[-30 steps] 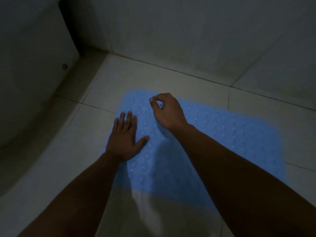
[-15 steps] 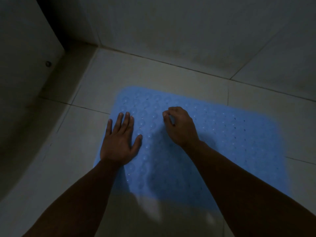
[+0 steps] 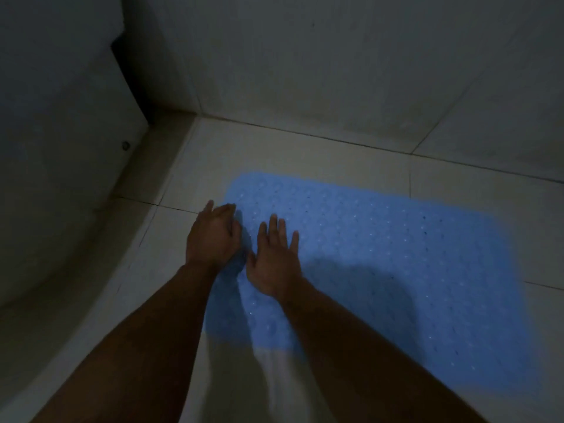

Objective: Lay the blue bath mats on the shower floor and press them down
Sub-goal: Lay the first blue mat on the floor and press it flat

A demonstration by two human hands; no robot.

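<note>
One blue bath mat, dotted with small holes, lies flat on the pale tiled shower floor. My left hand rests at the mat's left edge, fingers together and slightly curled over the border. Close beside it, my right hand lies palm down on the mat with fingers spread. Both forearms reach in from the bottom and cover part of the mat's near side. The light is dim.
A tiled wall rises behind the mat. A curved raised kerb runs along the left, with a small round fitting near it and a dark gap in the corner.
My right hand opened from a curled pinch to a flat palm and moved left, close to my left hand. My left hand shifted to the mat's left edge. The view tilted up.
</note>
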